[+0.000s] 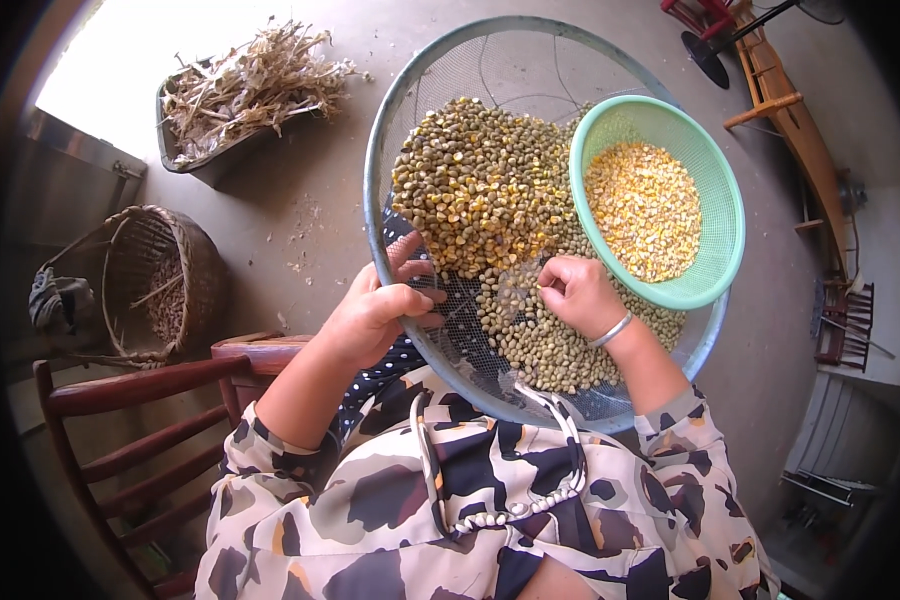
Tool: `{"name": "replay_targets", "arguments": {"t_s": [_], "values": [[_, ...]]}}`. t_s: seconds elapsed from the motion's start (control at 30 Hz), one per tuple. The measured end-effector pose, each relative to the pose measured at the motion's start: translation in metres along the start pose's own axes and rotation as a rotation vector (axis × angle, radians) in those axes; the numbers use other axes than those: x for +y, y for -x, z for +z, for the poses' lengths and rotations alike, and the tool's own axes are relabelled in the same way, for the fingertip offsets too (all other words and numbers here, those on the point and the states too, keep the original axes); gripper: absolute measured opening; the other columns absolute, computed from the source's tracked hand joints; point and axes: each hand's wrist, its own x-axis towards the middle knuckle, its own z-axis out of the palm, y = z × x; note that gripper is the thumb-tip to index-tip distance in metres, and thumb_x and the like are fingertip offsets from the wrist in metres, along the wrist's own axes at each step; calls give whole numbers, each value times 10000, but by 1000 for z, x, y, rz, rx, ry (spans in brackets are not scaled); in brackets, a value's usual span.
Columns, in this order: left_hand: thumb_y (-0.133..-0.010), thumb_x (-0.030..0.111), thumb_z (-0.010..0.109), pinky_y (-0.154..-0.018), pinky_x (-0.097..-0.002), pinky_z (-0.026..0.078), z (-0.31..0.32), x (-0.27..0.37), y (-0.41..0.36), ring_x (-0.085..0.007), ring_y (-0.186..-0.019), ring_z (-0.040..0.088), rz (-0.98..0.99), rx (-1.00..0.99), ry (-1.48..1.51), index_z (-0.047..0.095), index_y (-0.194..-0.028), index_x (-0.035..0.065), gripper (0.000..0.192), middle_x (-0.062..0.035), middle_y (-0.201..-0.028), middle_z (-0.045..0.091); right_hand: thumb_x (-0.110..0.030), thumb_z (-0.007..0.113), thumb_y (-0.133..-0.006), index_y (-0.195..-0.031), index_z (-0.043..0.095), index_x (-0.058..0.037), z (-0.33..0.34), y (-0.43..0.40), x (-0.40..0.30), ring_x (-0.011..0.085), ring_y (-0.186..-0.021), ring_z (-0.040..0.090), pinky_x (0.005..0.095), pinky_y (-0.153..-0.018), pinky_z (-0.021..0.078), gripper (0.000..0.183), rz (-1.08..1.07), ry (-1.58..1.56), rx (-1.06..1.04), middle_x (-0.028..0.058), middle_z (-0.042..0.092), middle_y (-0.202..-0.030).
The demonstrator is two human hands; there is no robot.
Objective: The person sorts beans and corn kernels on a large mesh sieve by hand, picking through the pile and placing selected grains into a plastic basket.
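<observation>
A large round mesh sieve [461, 385] with a blue-grey rim rests over my lap. My left hand [390, 300] grips its left rim, thumb on top and fingers showing through the mesh beneath. In the sieve lie greenish-brown beans [562, 341], with yellow corn kernels [457, 255] mixed into the upper heap. My right hand [581, 292] is over the beans, thumb and forefinger pinched on a small yellow piece [540, 286]. Just beyond it, a mint-green plastic basket [729, 225] holding cracked corn [641, 214] sits tilted on the sieve's right side.
A dark tub [221, 166] of dry plant stalks [247, 90] stands at upper left. Below it is a woven basket [206, 277] with brown contents. A red-brown wooden chair [150, 386] is at my left. Wooden furniture [795, 142] lines the right side.
</observation>
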Motion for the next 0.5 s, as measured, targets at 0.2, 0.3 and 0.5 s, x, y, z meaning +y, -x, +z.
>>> {"name": "replay_targets", "arguments": {"t_s": [0.2, 0.3, 0.5], "values": [[-672, 70, 609, -874, -494, 515, -1, 1, -1, -374, -1080, 539, 0, -19, -4, 163, -1457, 6, 906, -216, -1286, 349, -6, 584, -728, -752, 626, -3, -5, -1, -1, 267, -654, 632, 337, -610, 507, 48, -26, -44, -20, 141, 639, -743], [-673, 73, 610, -869, -501, 517, -1, 2, -1, -374, -1074, 542, 0, -10, -13, 165, -1455, 1, 903, -212, -1276, 356, -11, 591, -739, -784, 637, -9, -4, -3, -2, 267, -668, 635, 336, -618, 509, 65, -39, -5, -64, 135, 643, -744], [-701, 80, 618, -835, -443, 495, 2, 3, 0, -299, -1033, 532, -12, -31, 8, 183, -1476, 44, 890, -213, -1341, 301, -25, 591, -762, -826, 628, -29, 13, -9, -8, 287, -679, 615, 368, -615, 507, 74, -228, 40, -5, 121, 607, -745]]}}
